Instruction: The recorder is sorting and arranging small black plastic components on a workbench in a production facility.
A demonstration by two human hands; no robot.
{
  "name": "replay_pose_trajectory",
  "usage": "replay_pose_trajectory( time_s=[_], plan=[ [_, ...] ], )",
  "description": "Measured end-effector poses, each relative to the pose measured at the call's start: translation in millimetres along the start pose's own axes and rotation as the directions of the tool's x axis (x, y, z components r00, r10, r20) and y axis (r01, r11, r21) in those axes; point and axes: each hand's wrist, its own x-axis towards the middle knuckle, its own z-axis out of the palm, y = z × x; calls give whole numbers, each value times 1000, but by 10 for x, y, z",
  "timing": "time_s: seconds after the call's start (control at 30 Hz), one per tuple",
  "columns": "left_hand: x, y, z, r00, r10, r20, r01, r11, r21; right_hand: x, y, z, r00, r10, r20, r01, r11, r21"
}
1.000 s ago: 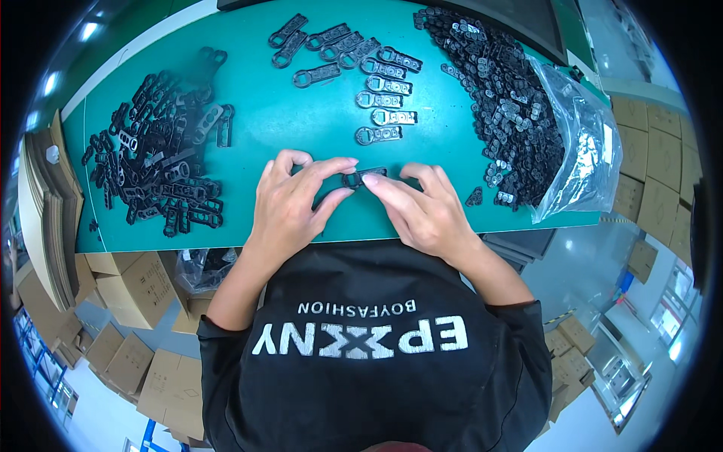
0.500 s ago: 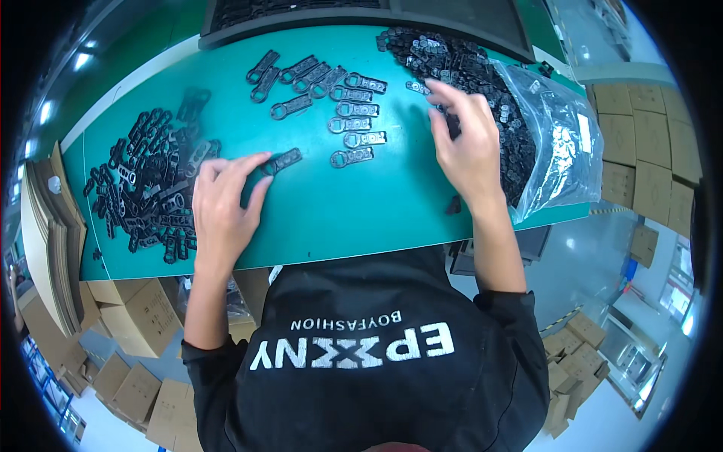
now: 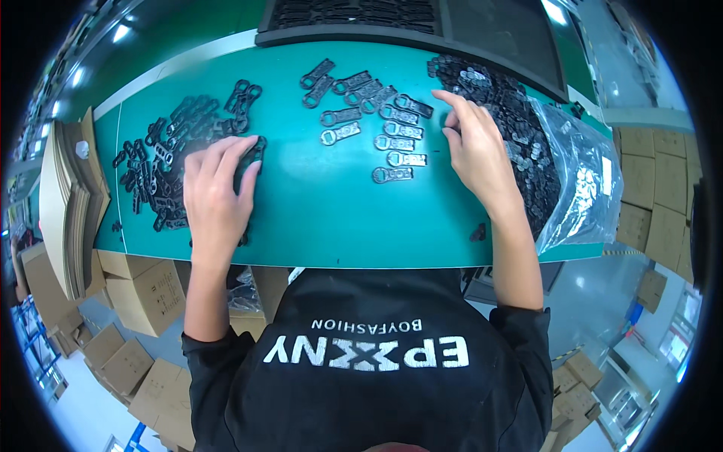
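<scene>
My left hand [image 3: 218,188] is at the right edge of a heap of black plastic pieces [image 3: 139,172], each long and flat with a ring at one end. Its thumb and forefinger pinch one black ring-ended piece [image 3: 261,151], partly hidden by the fingers. My right hand [image 3: 478,151] hovers by the left side of a pile of small dark parts [image 3: 531,151], forefinger stretched out and thumb apart. Nothing shows between its fingers. Between my hands, several similar ring-ended pieces [image 3: 393,175] lie in a column, with others [image 3: 340,134] to their left.
A clear plastic bag [image 3: 587,196] lies under the right-hand pile. Along the far edge stands a dark tray [image 3: 354,13] of black pieces. A small dark piece [image 3: 477,232] rests near the front edge. Stacked cardboard sheets [image 3: 64,211] stand at the left end of the green table [image 3: 316,218].
The ring-ended piece at my left fingertips now lies beside the others left of the column. My left hand has moved back left to the heap. The whole view has shifted.
</scene>
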Motion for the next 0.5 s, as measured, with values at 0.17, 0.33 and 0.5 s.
replay_pose_trajectory(
  time_s=[0.17, 0.33, 0.5],
  plan=[
    [-49, -31, -93, 998, -48, 28, 44, 992, 122, -97, -181, -66, 998, 52, 35, -59, 966, 251],
    [73, -12, -44, 993, -57, 102, 41, 988, 150, -363, -247, 17, 962, 266, 56, -260, 844, 469],
    [162, -129, -89, 995, -49, 87, 47, 999, 22, -583, -248, 50, 967, 255, 5, -228, 859, 458]
  ],
)
